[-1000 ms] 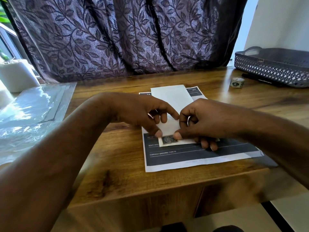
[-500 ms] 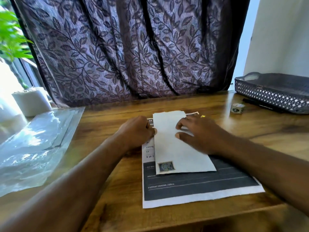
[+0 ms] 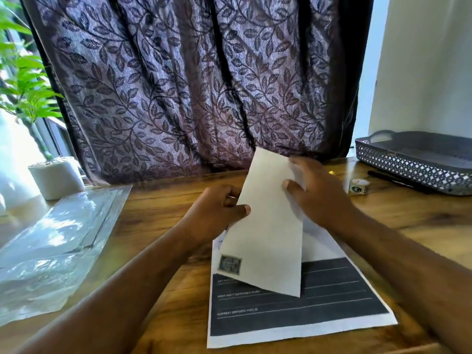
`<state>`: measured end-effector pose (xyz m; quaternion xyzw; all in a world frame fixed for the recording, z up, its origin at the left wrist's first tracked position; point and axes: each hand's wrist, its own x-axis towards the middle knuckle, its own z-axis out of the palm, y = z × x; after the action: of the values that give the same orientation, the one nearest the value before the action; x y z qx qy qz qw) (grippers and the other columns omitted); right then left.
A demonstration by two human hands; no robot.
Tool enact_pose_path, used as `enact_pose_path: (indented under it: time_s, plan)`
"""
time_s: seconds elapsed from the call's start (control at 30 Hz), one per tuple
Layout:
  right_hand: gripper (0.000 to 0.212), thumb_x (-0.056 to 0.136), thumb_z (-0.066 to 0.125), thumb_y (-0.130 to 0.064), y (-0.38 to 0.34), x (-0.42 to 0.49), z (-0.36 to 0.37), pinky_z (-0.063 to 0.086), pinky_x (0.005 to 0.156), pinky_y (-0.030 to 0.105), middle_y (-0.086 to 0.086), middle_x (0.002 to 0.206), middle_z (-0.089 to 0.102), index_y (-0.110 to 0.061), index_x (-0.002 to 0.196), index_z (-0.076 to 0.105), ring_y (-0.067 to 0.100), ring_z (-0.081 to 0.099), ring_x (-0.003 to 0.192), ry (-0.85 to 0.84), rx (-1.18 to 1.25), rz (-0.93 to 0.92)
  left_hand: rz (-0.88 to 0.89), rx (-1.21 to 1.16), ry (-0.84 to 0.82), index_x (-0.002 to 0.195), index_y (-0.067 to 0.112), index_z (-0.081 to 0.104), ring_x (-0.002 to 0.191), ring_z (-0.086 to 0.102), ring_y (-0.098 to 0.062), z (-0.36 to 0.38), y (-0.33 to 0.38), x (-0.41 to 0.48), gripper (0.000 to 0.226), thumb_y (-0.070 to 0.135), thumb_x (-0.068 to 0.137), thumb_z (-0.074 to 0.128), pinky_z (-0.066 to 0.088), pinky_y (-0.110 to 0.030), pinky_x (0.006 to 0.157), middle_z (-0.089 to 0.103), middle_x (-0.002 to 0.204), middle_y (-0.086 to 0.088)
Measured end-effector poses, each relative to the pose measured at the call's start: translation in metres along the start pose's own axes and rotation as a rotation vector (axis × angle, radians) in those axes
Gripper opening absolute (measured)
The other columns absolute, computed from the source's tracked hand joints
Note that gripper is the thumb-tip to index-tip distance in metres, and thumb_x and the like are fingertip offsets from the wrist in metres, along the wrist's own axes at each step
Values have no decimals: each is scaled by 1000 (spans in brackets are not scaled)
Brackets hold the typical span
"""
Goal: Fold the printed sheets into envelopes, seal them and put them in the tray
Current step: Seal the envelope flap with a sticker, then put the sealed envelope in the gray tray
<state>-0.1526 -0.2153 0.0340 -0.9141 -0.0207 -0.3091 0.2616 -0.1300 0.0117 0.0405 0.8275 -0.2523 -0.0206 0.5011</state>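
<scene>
A white envelope (image 3: 268, 226) is held tilted above the bench (image 3: 163, 221), its far end raised toward the curtain (image 3: 194, 80) and its near corner hanging over a printed sheet (image 3: 293, 310) that lies flat near the bench's front edge. A small dark stamp (image 3: 229, 264) is seen at the envelope's lower left corner. The left edge is gripped by the left hand (image 3: 217, 213), thumb curled across the front face and the other fingers hidden behind. The upper right part is pinched by the right hand (image 3: 314, 192), thumb on the front, fingers bent around the far edge. Both forearms are stretched forward from the lower corners, wrists slightly bent inward. A grey latticed tray (image 3: 413, 167) stands at the far right of the bench, well apart from the envelope, with a small roll of tape (image 3: 358, 186) and a black pen (image 3: 393, 180) just beside it. Clear plastic sleeves (image 3: 58, 241) lie at the left.
</scene>
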Motion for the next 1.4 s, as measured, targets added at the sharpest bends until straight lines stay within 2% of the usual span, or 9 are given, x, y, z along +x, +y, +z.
enact_pose_path:
  time_s: [0.2,0.43,0.67,0.87,0.97,1.03,1.13,1.23,1.4]
  plan:
    - [38,93,64,-32,17,24,-16,51,91,37,-6,111,69,-30,131,59,18,64,104,91,199,175,133,62,-79,108,21,70,85,77,-21,-1,-1,-2,19,6,96,65,63,-43,78,80,96,0]
    - [8,87,78,-26,31,37,-32,56,86,39,-2,88,76,-21,93,80,19,71,88,-36,314,180,162,168,-128,108,27,71,84,77,-15,-8,-5,-3,19,12,96,67,63,-43,80,79,98,5]
    - [14,80,84,-11,41,34,-46,56,60,21,4,81,78,-12,92,77,10,70,71,-258,472,202,136,223,-146,108,24,72,84,76,-17,-14,-15,3,15,18,93,71,62,-43,81,79,95,3]
    - [11,82,81,-8,61,33,-53,51,51,17,4,80,74,-14,90,76,4,67,58,-93,507,283,-86,-148,45,100,19,76,74,67,-22,-41,-26,9,58,72,79,63,52,-33,63,75,93,-10]
    - [10,84,79,-6,73,31,-52,54,51,21,8,85,76,-11,92,74,7,70,61,-32,590,369,-233,-537,117,113,12,72,86,74,-28,-50,-34,12,56,57,82,65,63,-37,65,76,102,-17]
    - [10,86,78,-8,78,27,-48,62,67,34,11,94,76,-13,94,74,19,75,79,27,618,428,-253,-619,62,117,6,69,98,73,-36,-43,-37,8,53,46,83,71,64,-44,75,73,112,-24]
    - [8,87,77,-9,80,22,-43,61,85,45,11,96,77,-14,93,75,31,74,89,104,637,449,-240,-619,1,119,3,67,103,72,-40,-29,-34,5,46,22,78,78,59,-51,81,72,116,-26]
    - [6,85,79,-10,84,16,-47,62,75,37,8,89,80,-13,88,77,25,77,79,82,706,440,-213,-530,124,123,0,61,108,69,-44,-22,-28,7,43,6,83,74,54,-64,93,73,115,-24]
    - [12,82,81,-10,92,1,-53,60,69,34,5,89,80,-11,93,77,20,78,79,-98,631,450,-165,-396,229,126,0,57,109,68,-43,-24,-26,6,40,-3,88,70,50,-64,99,72,118,-22]
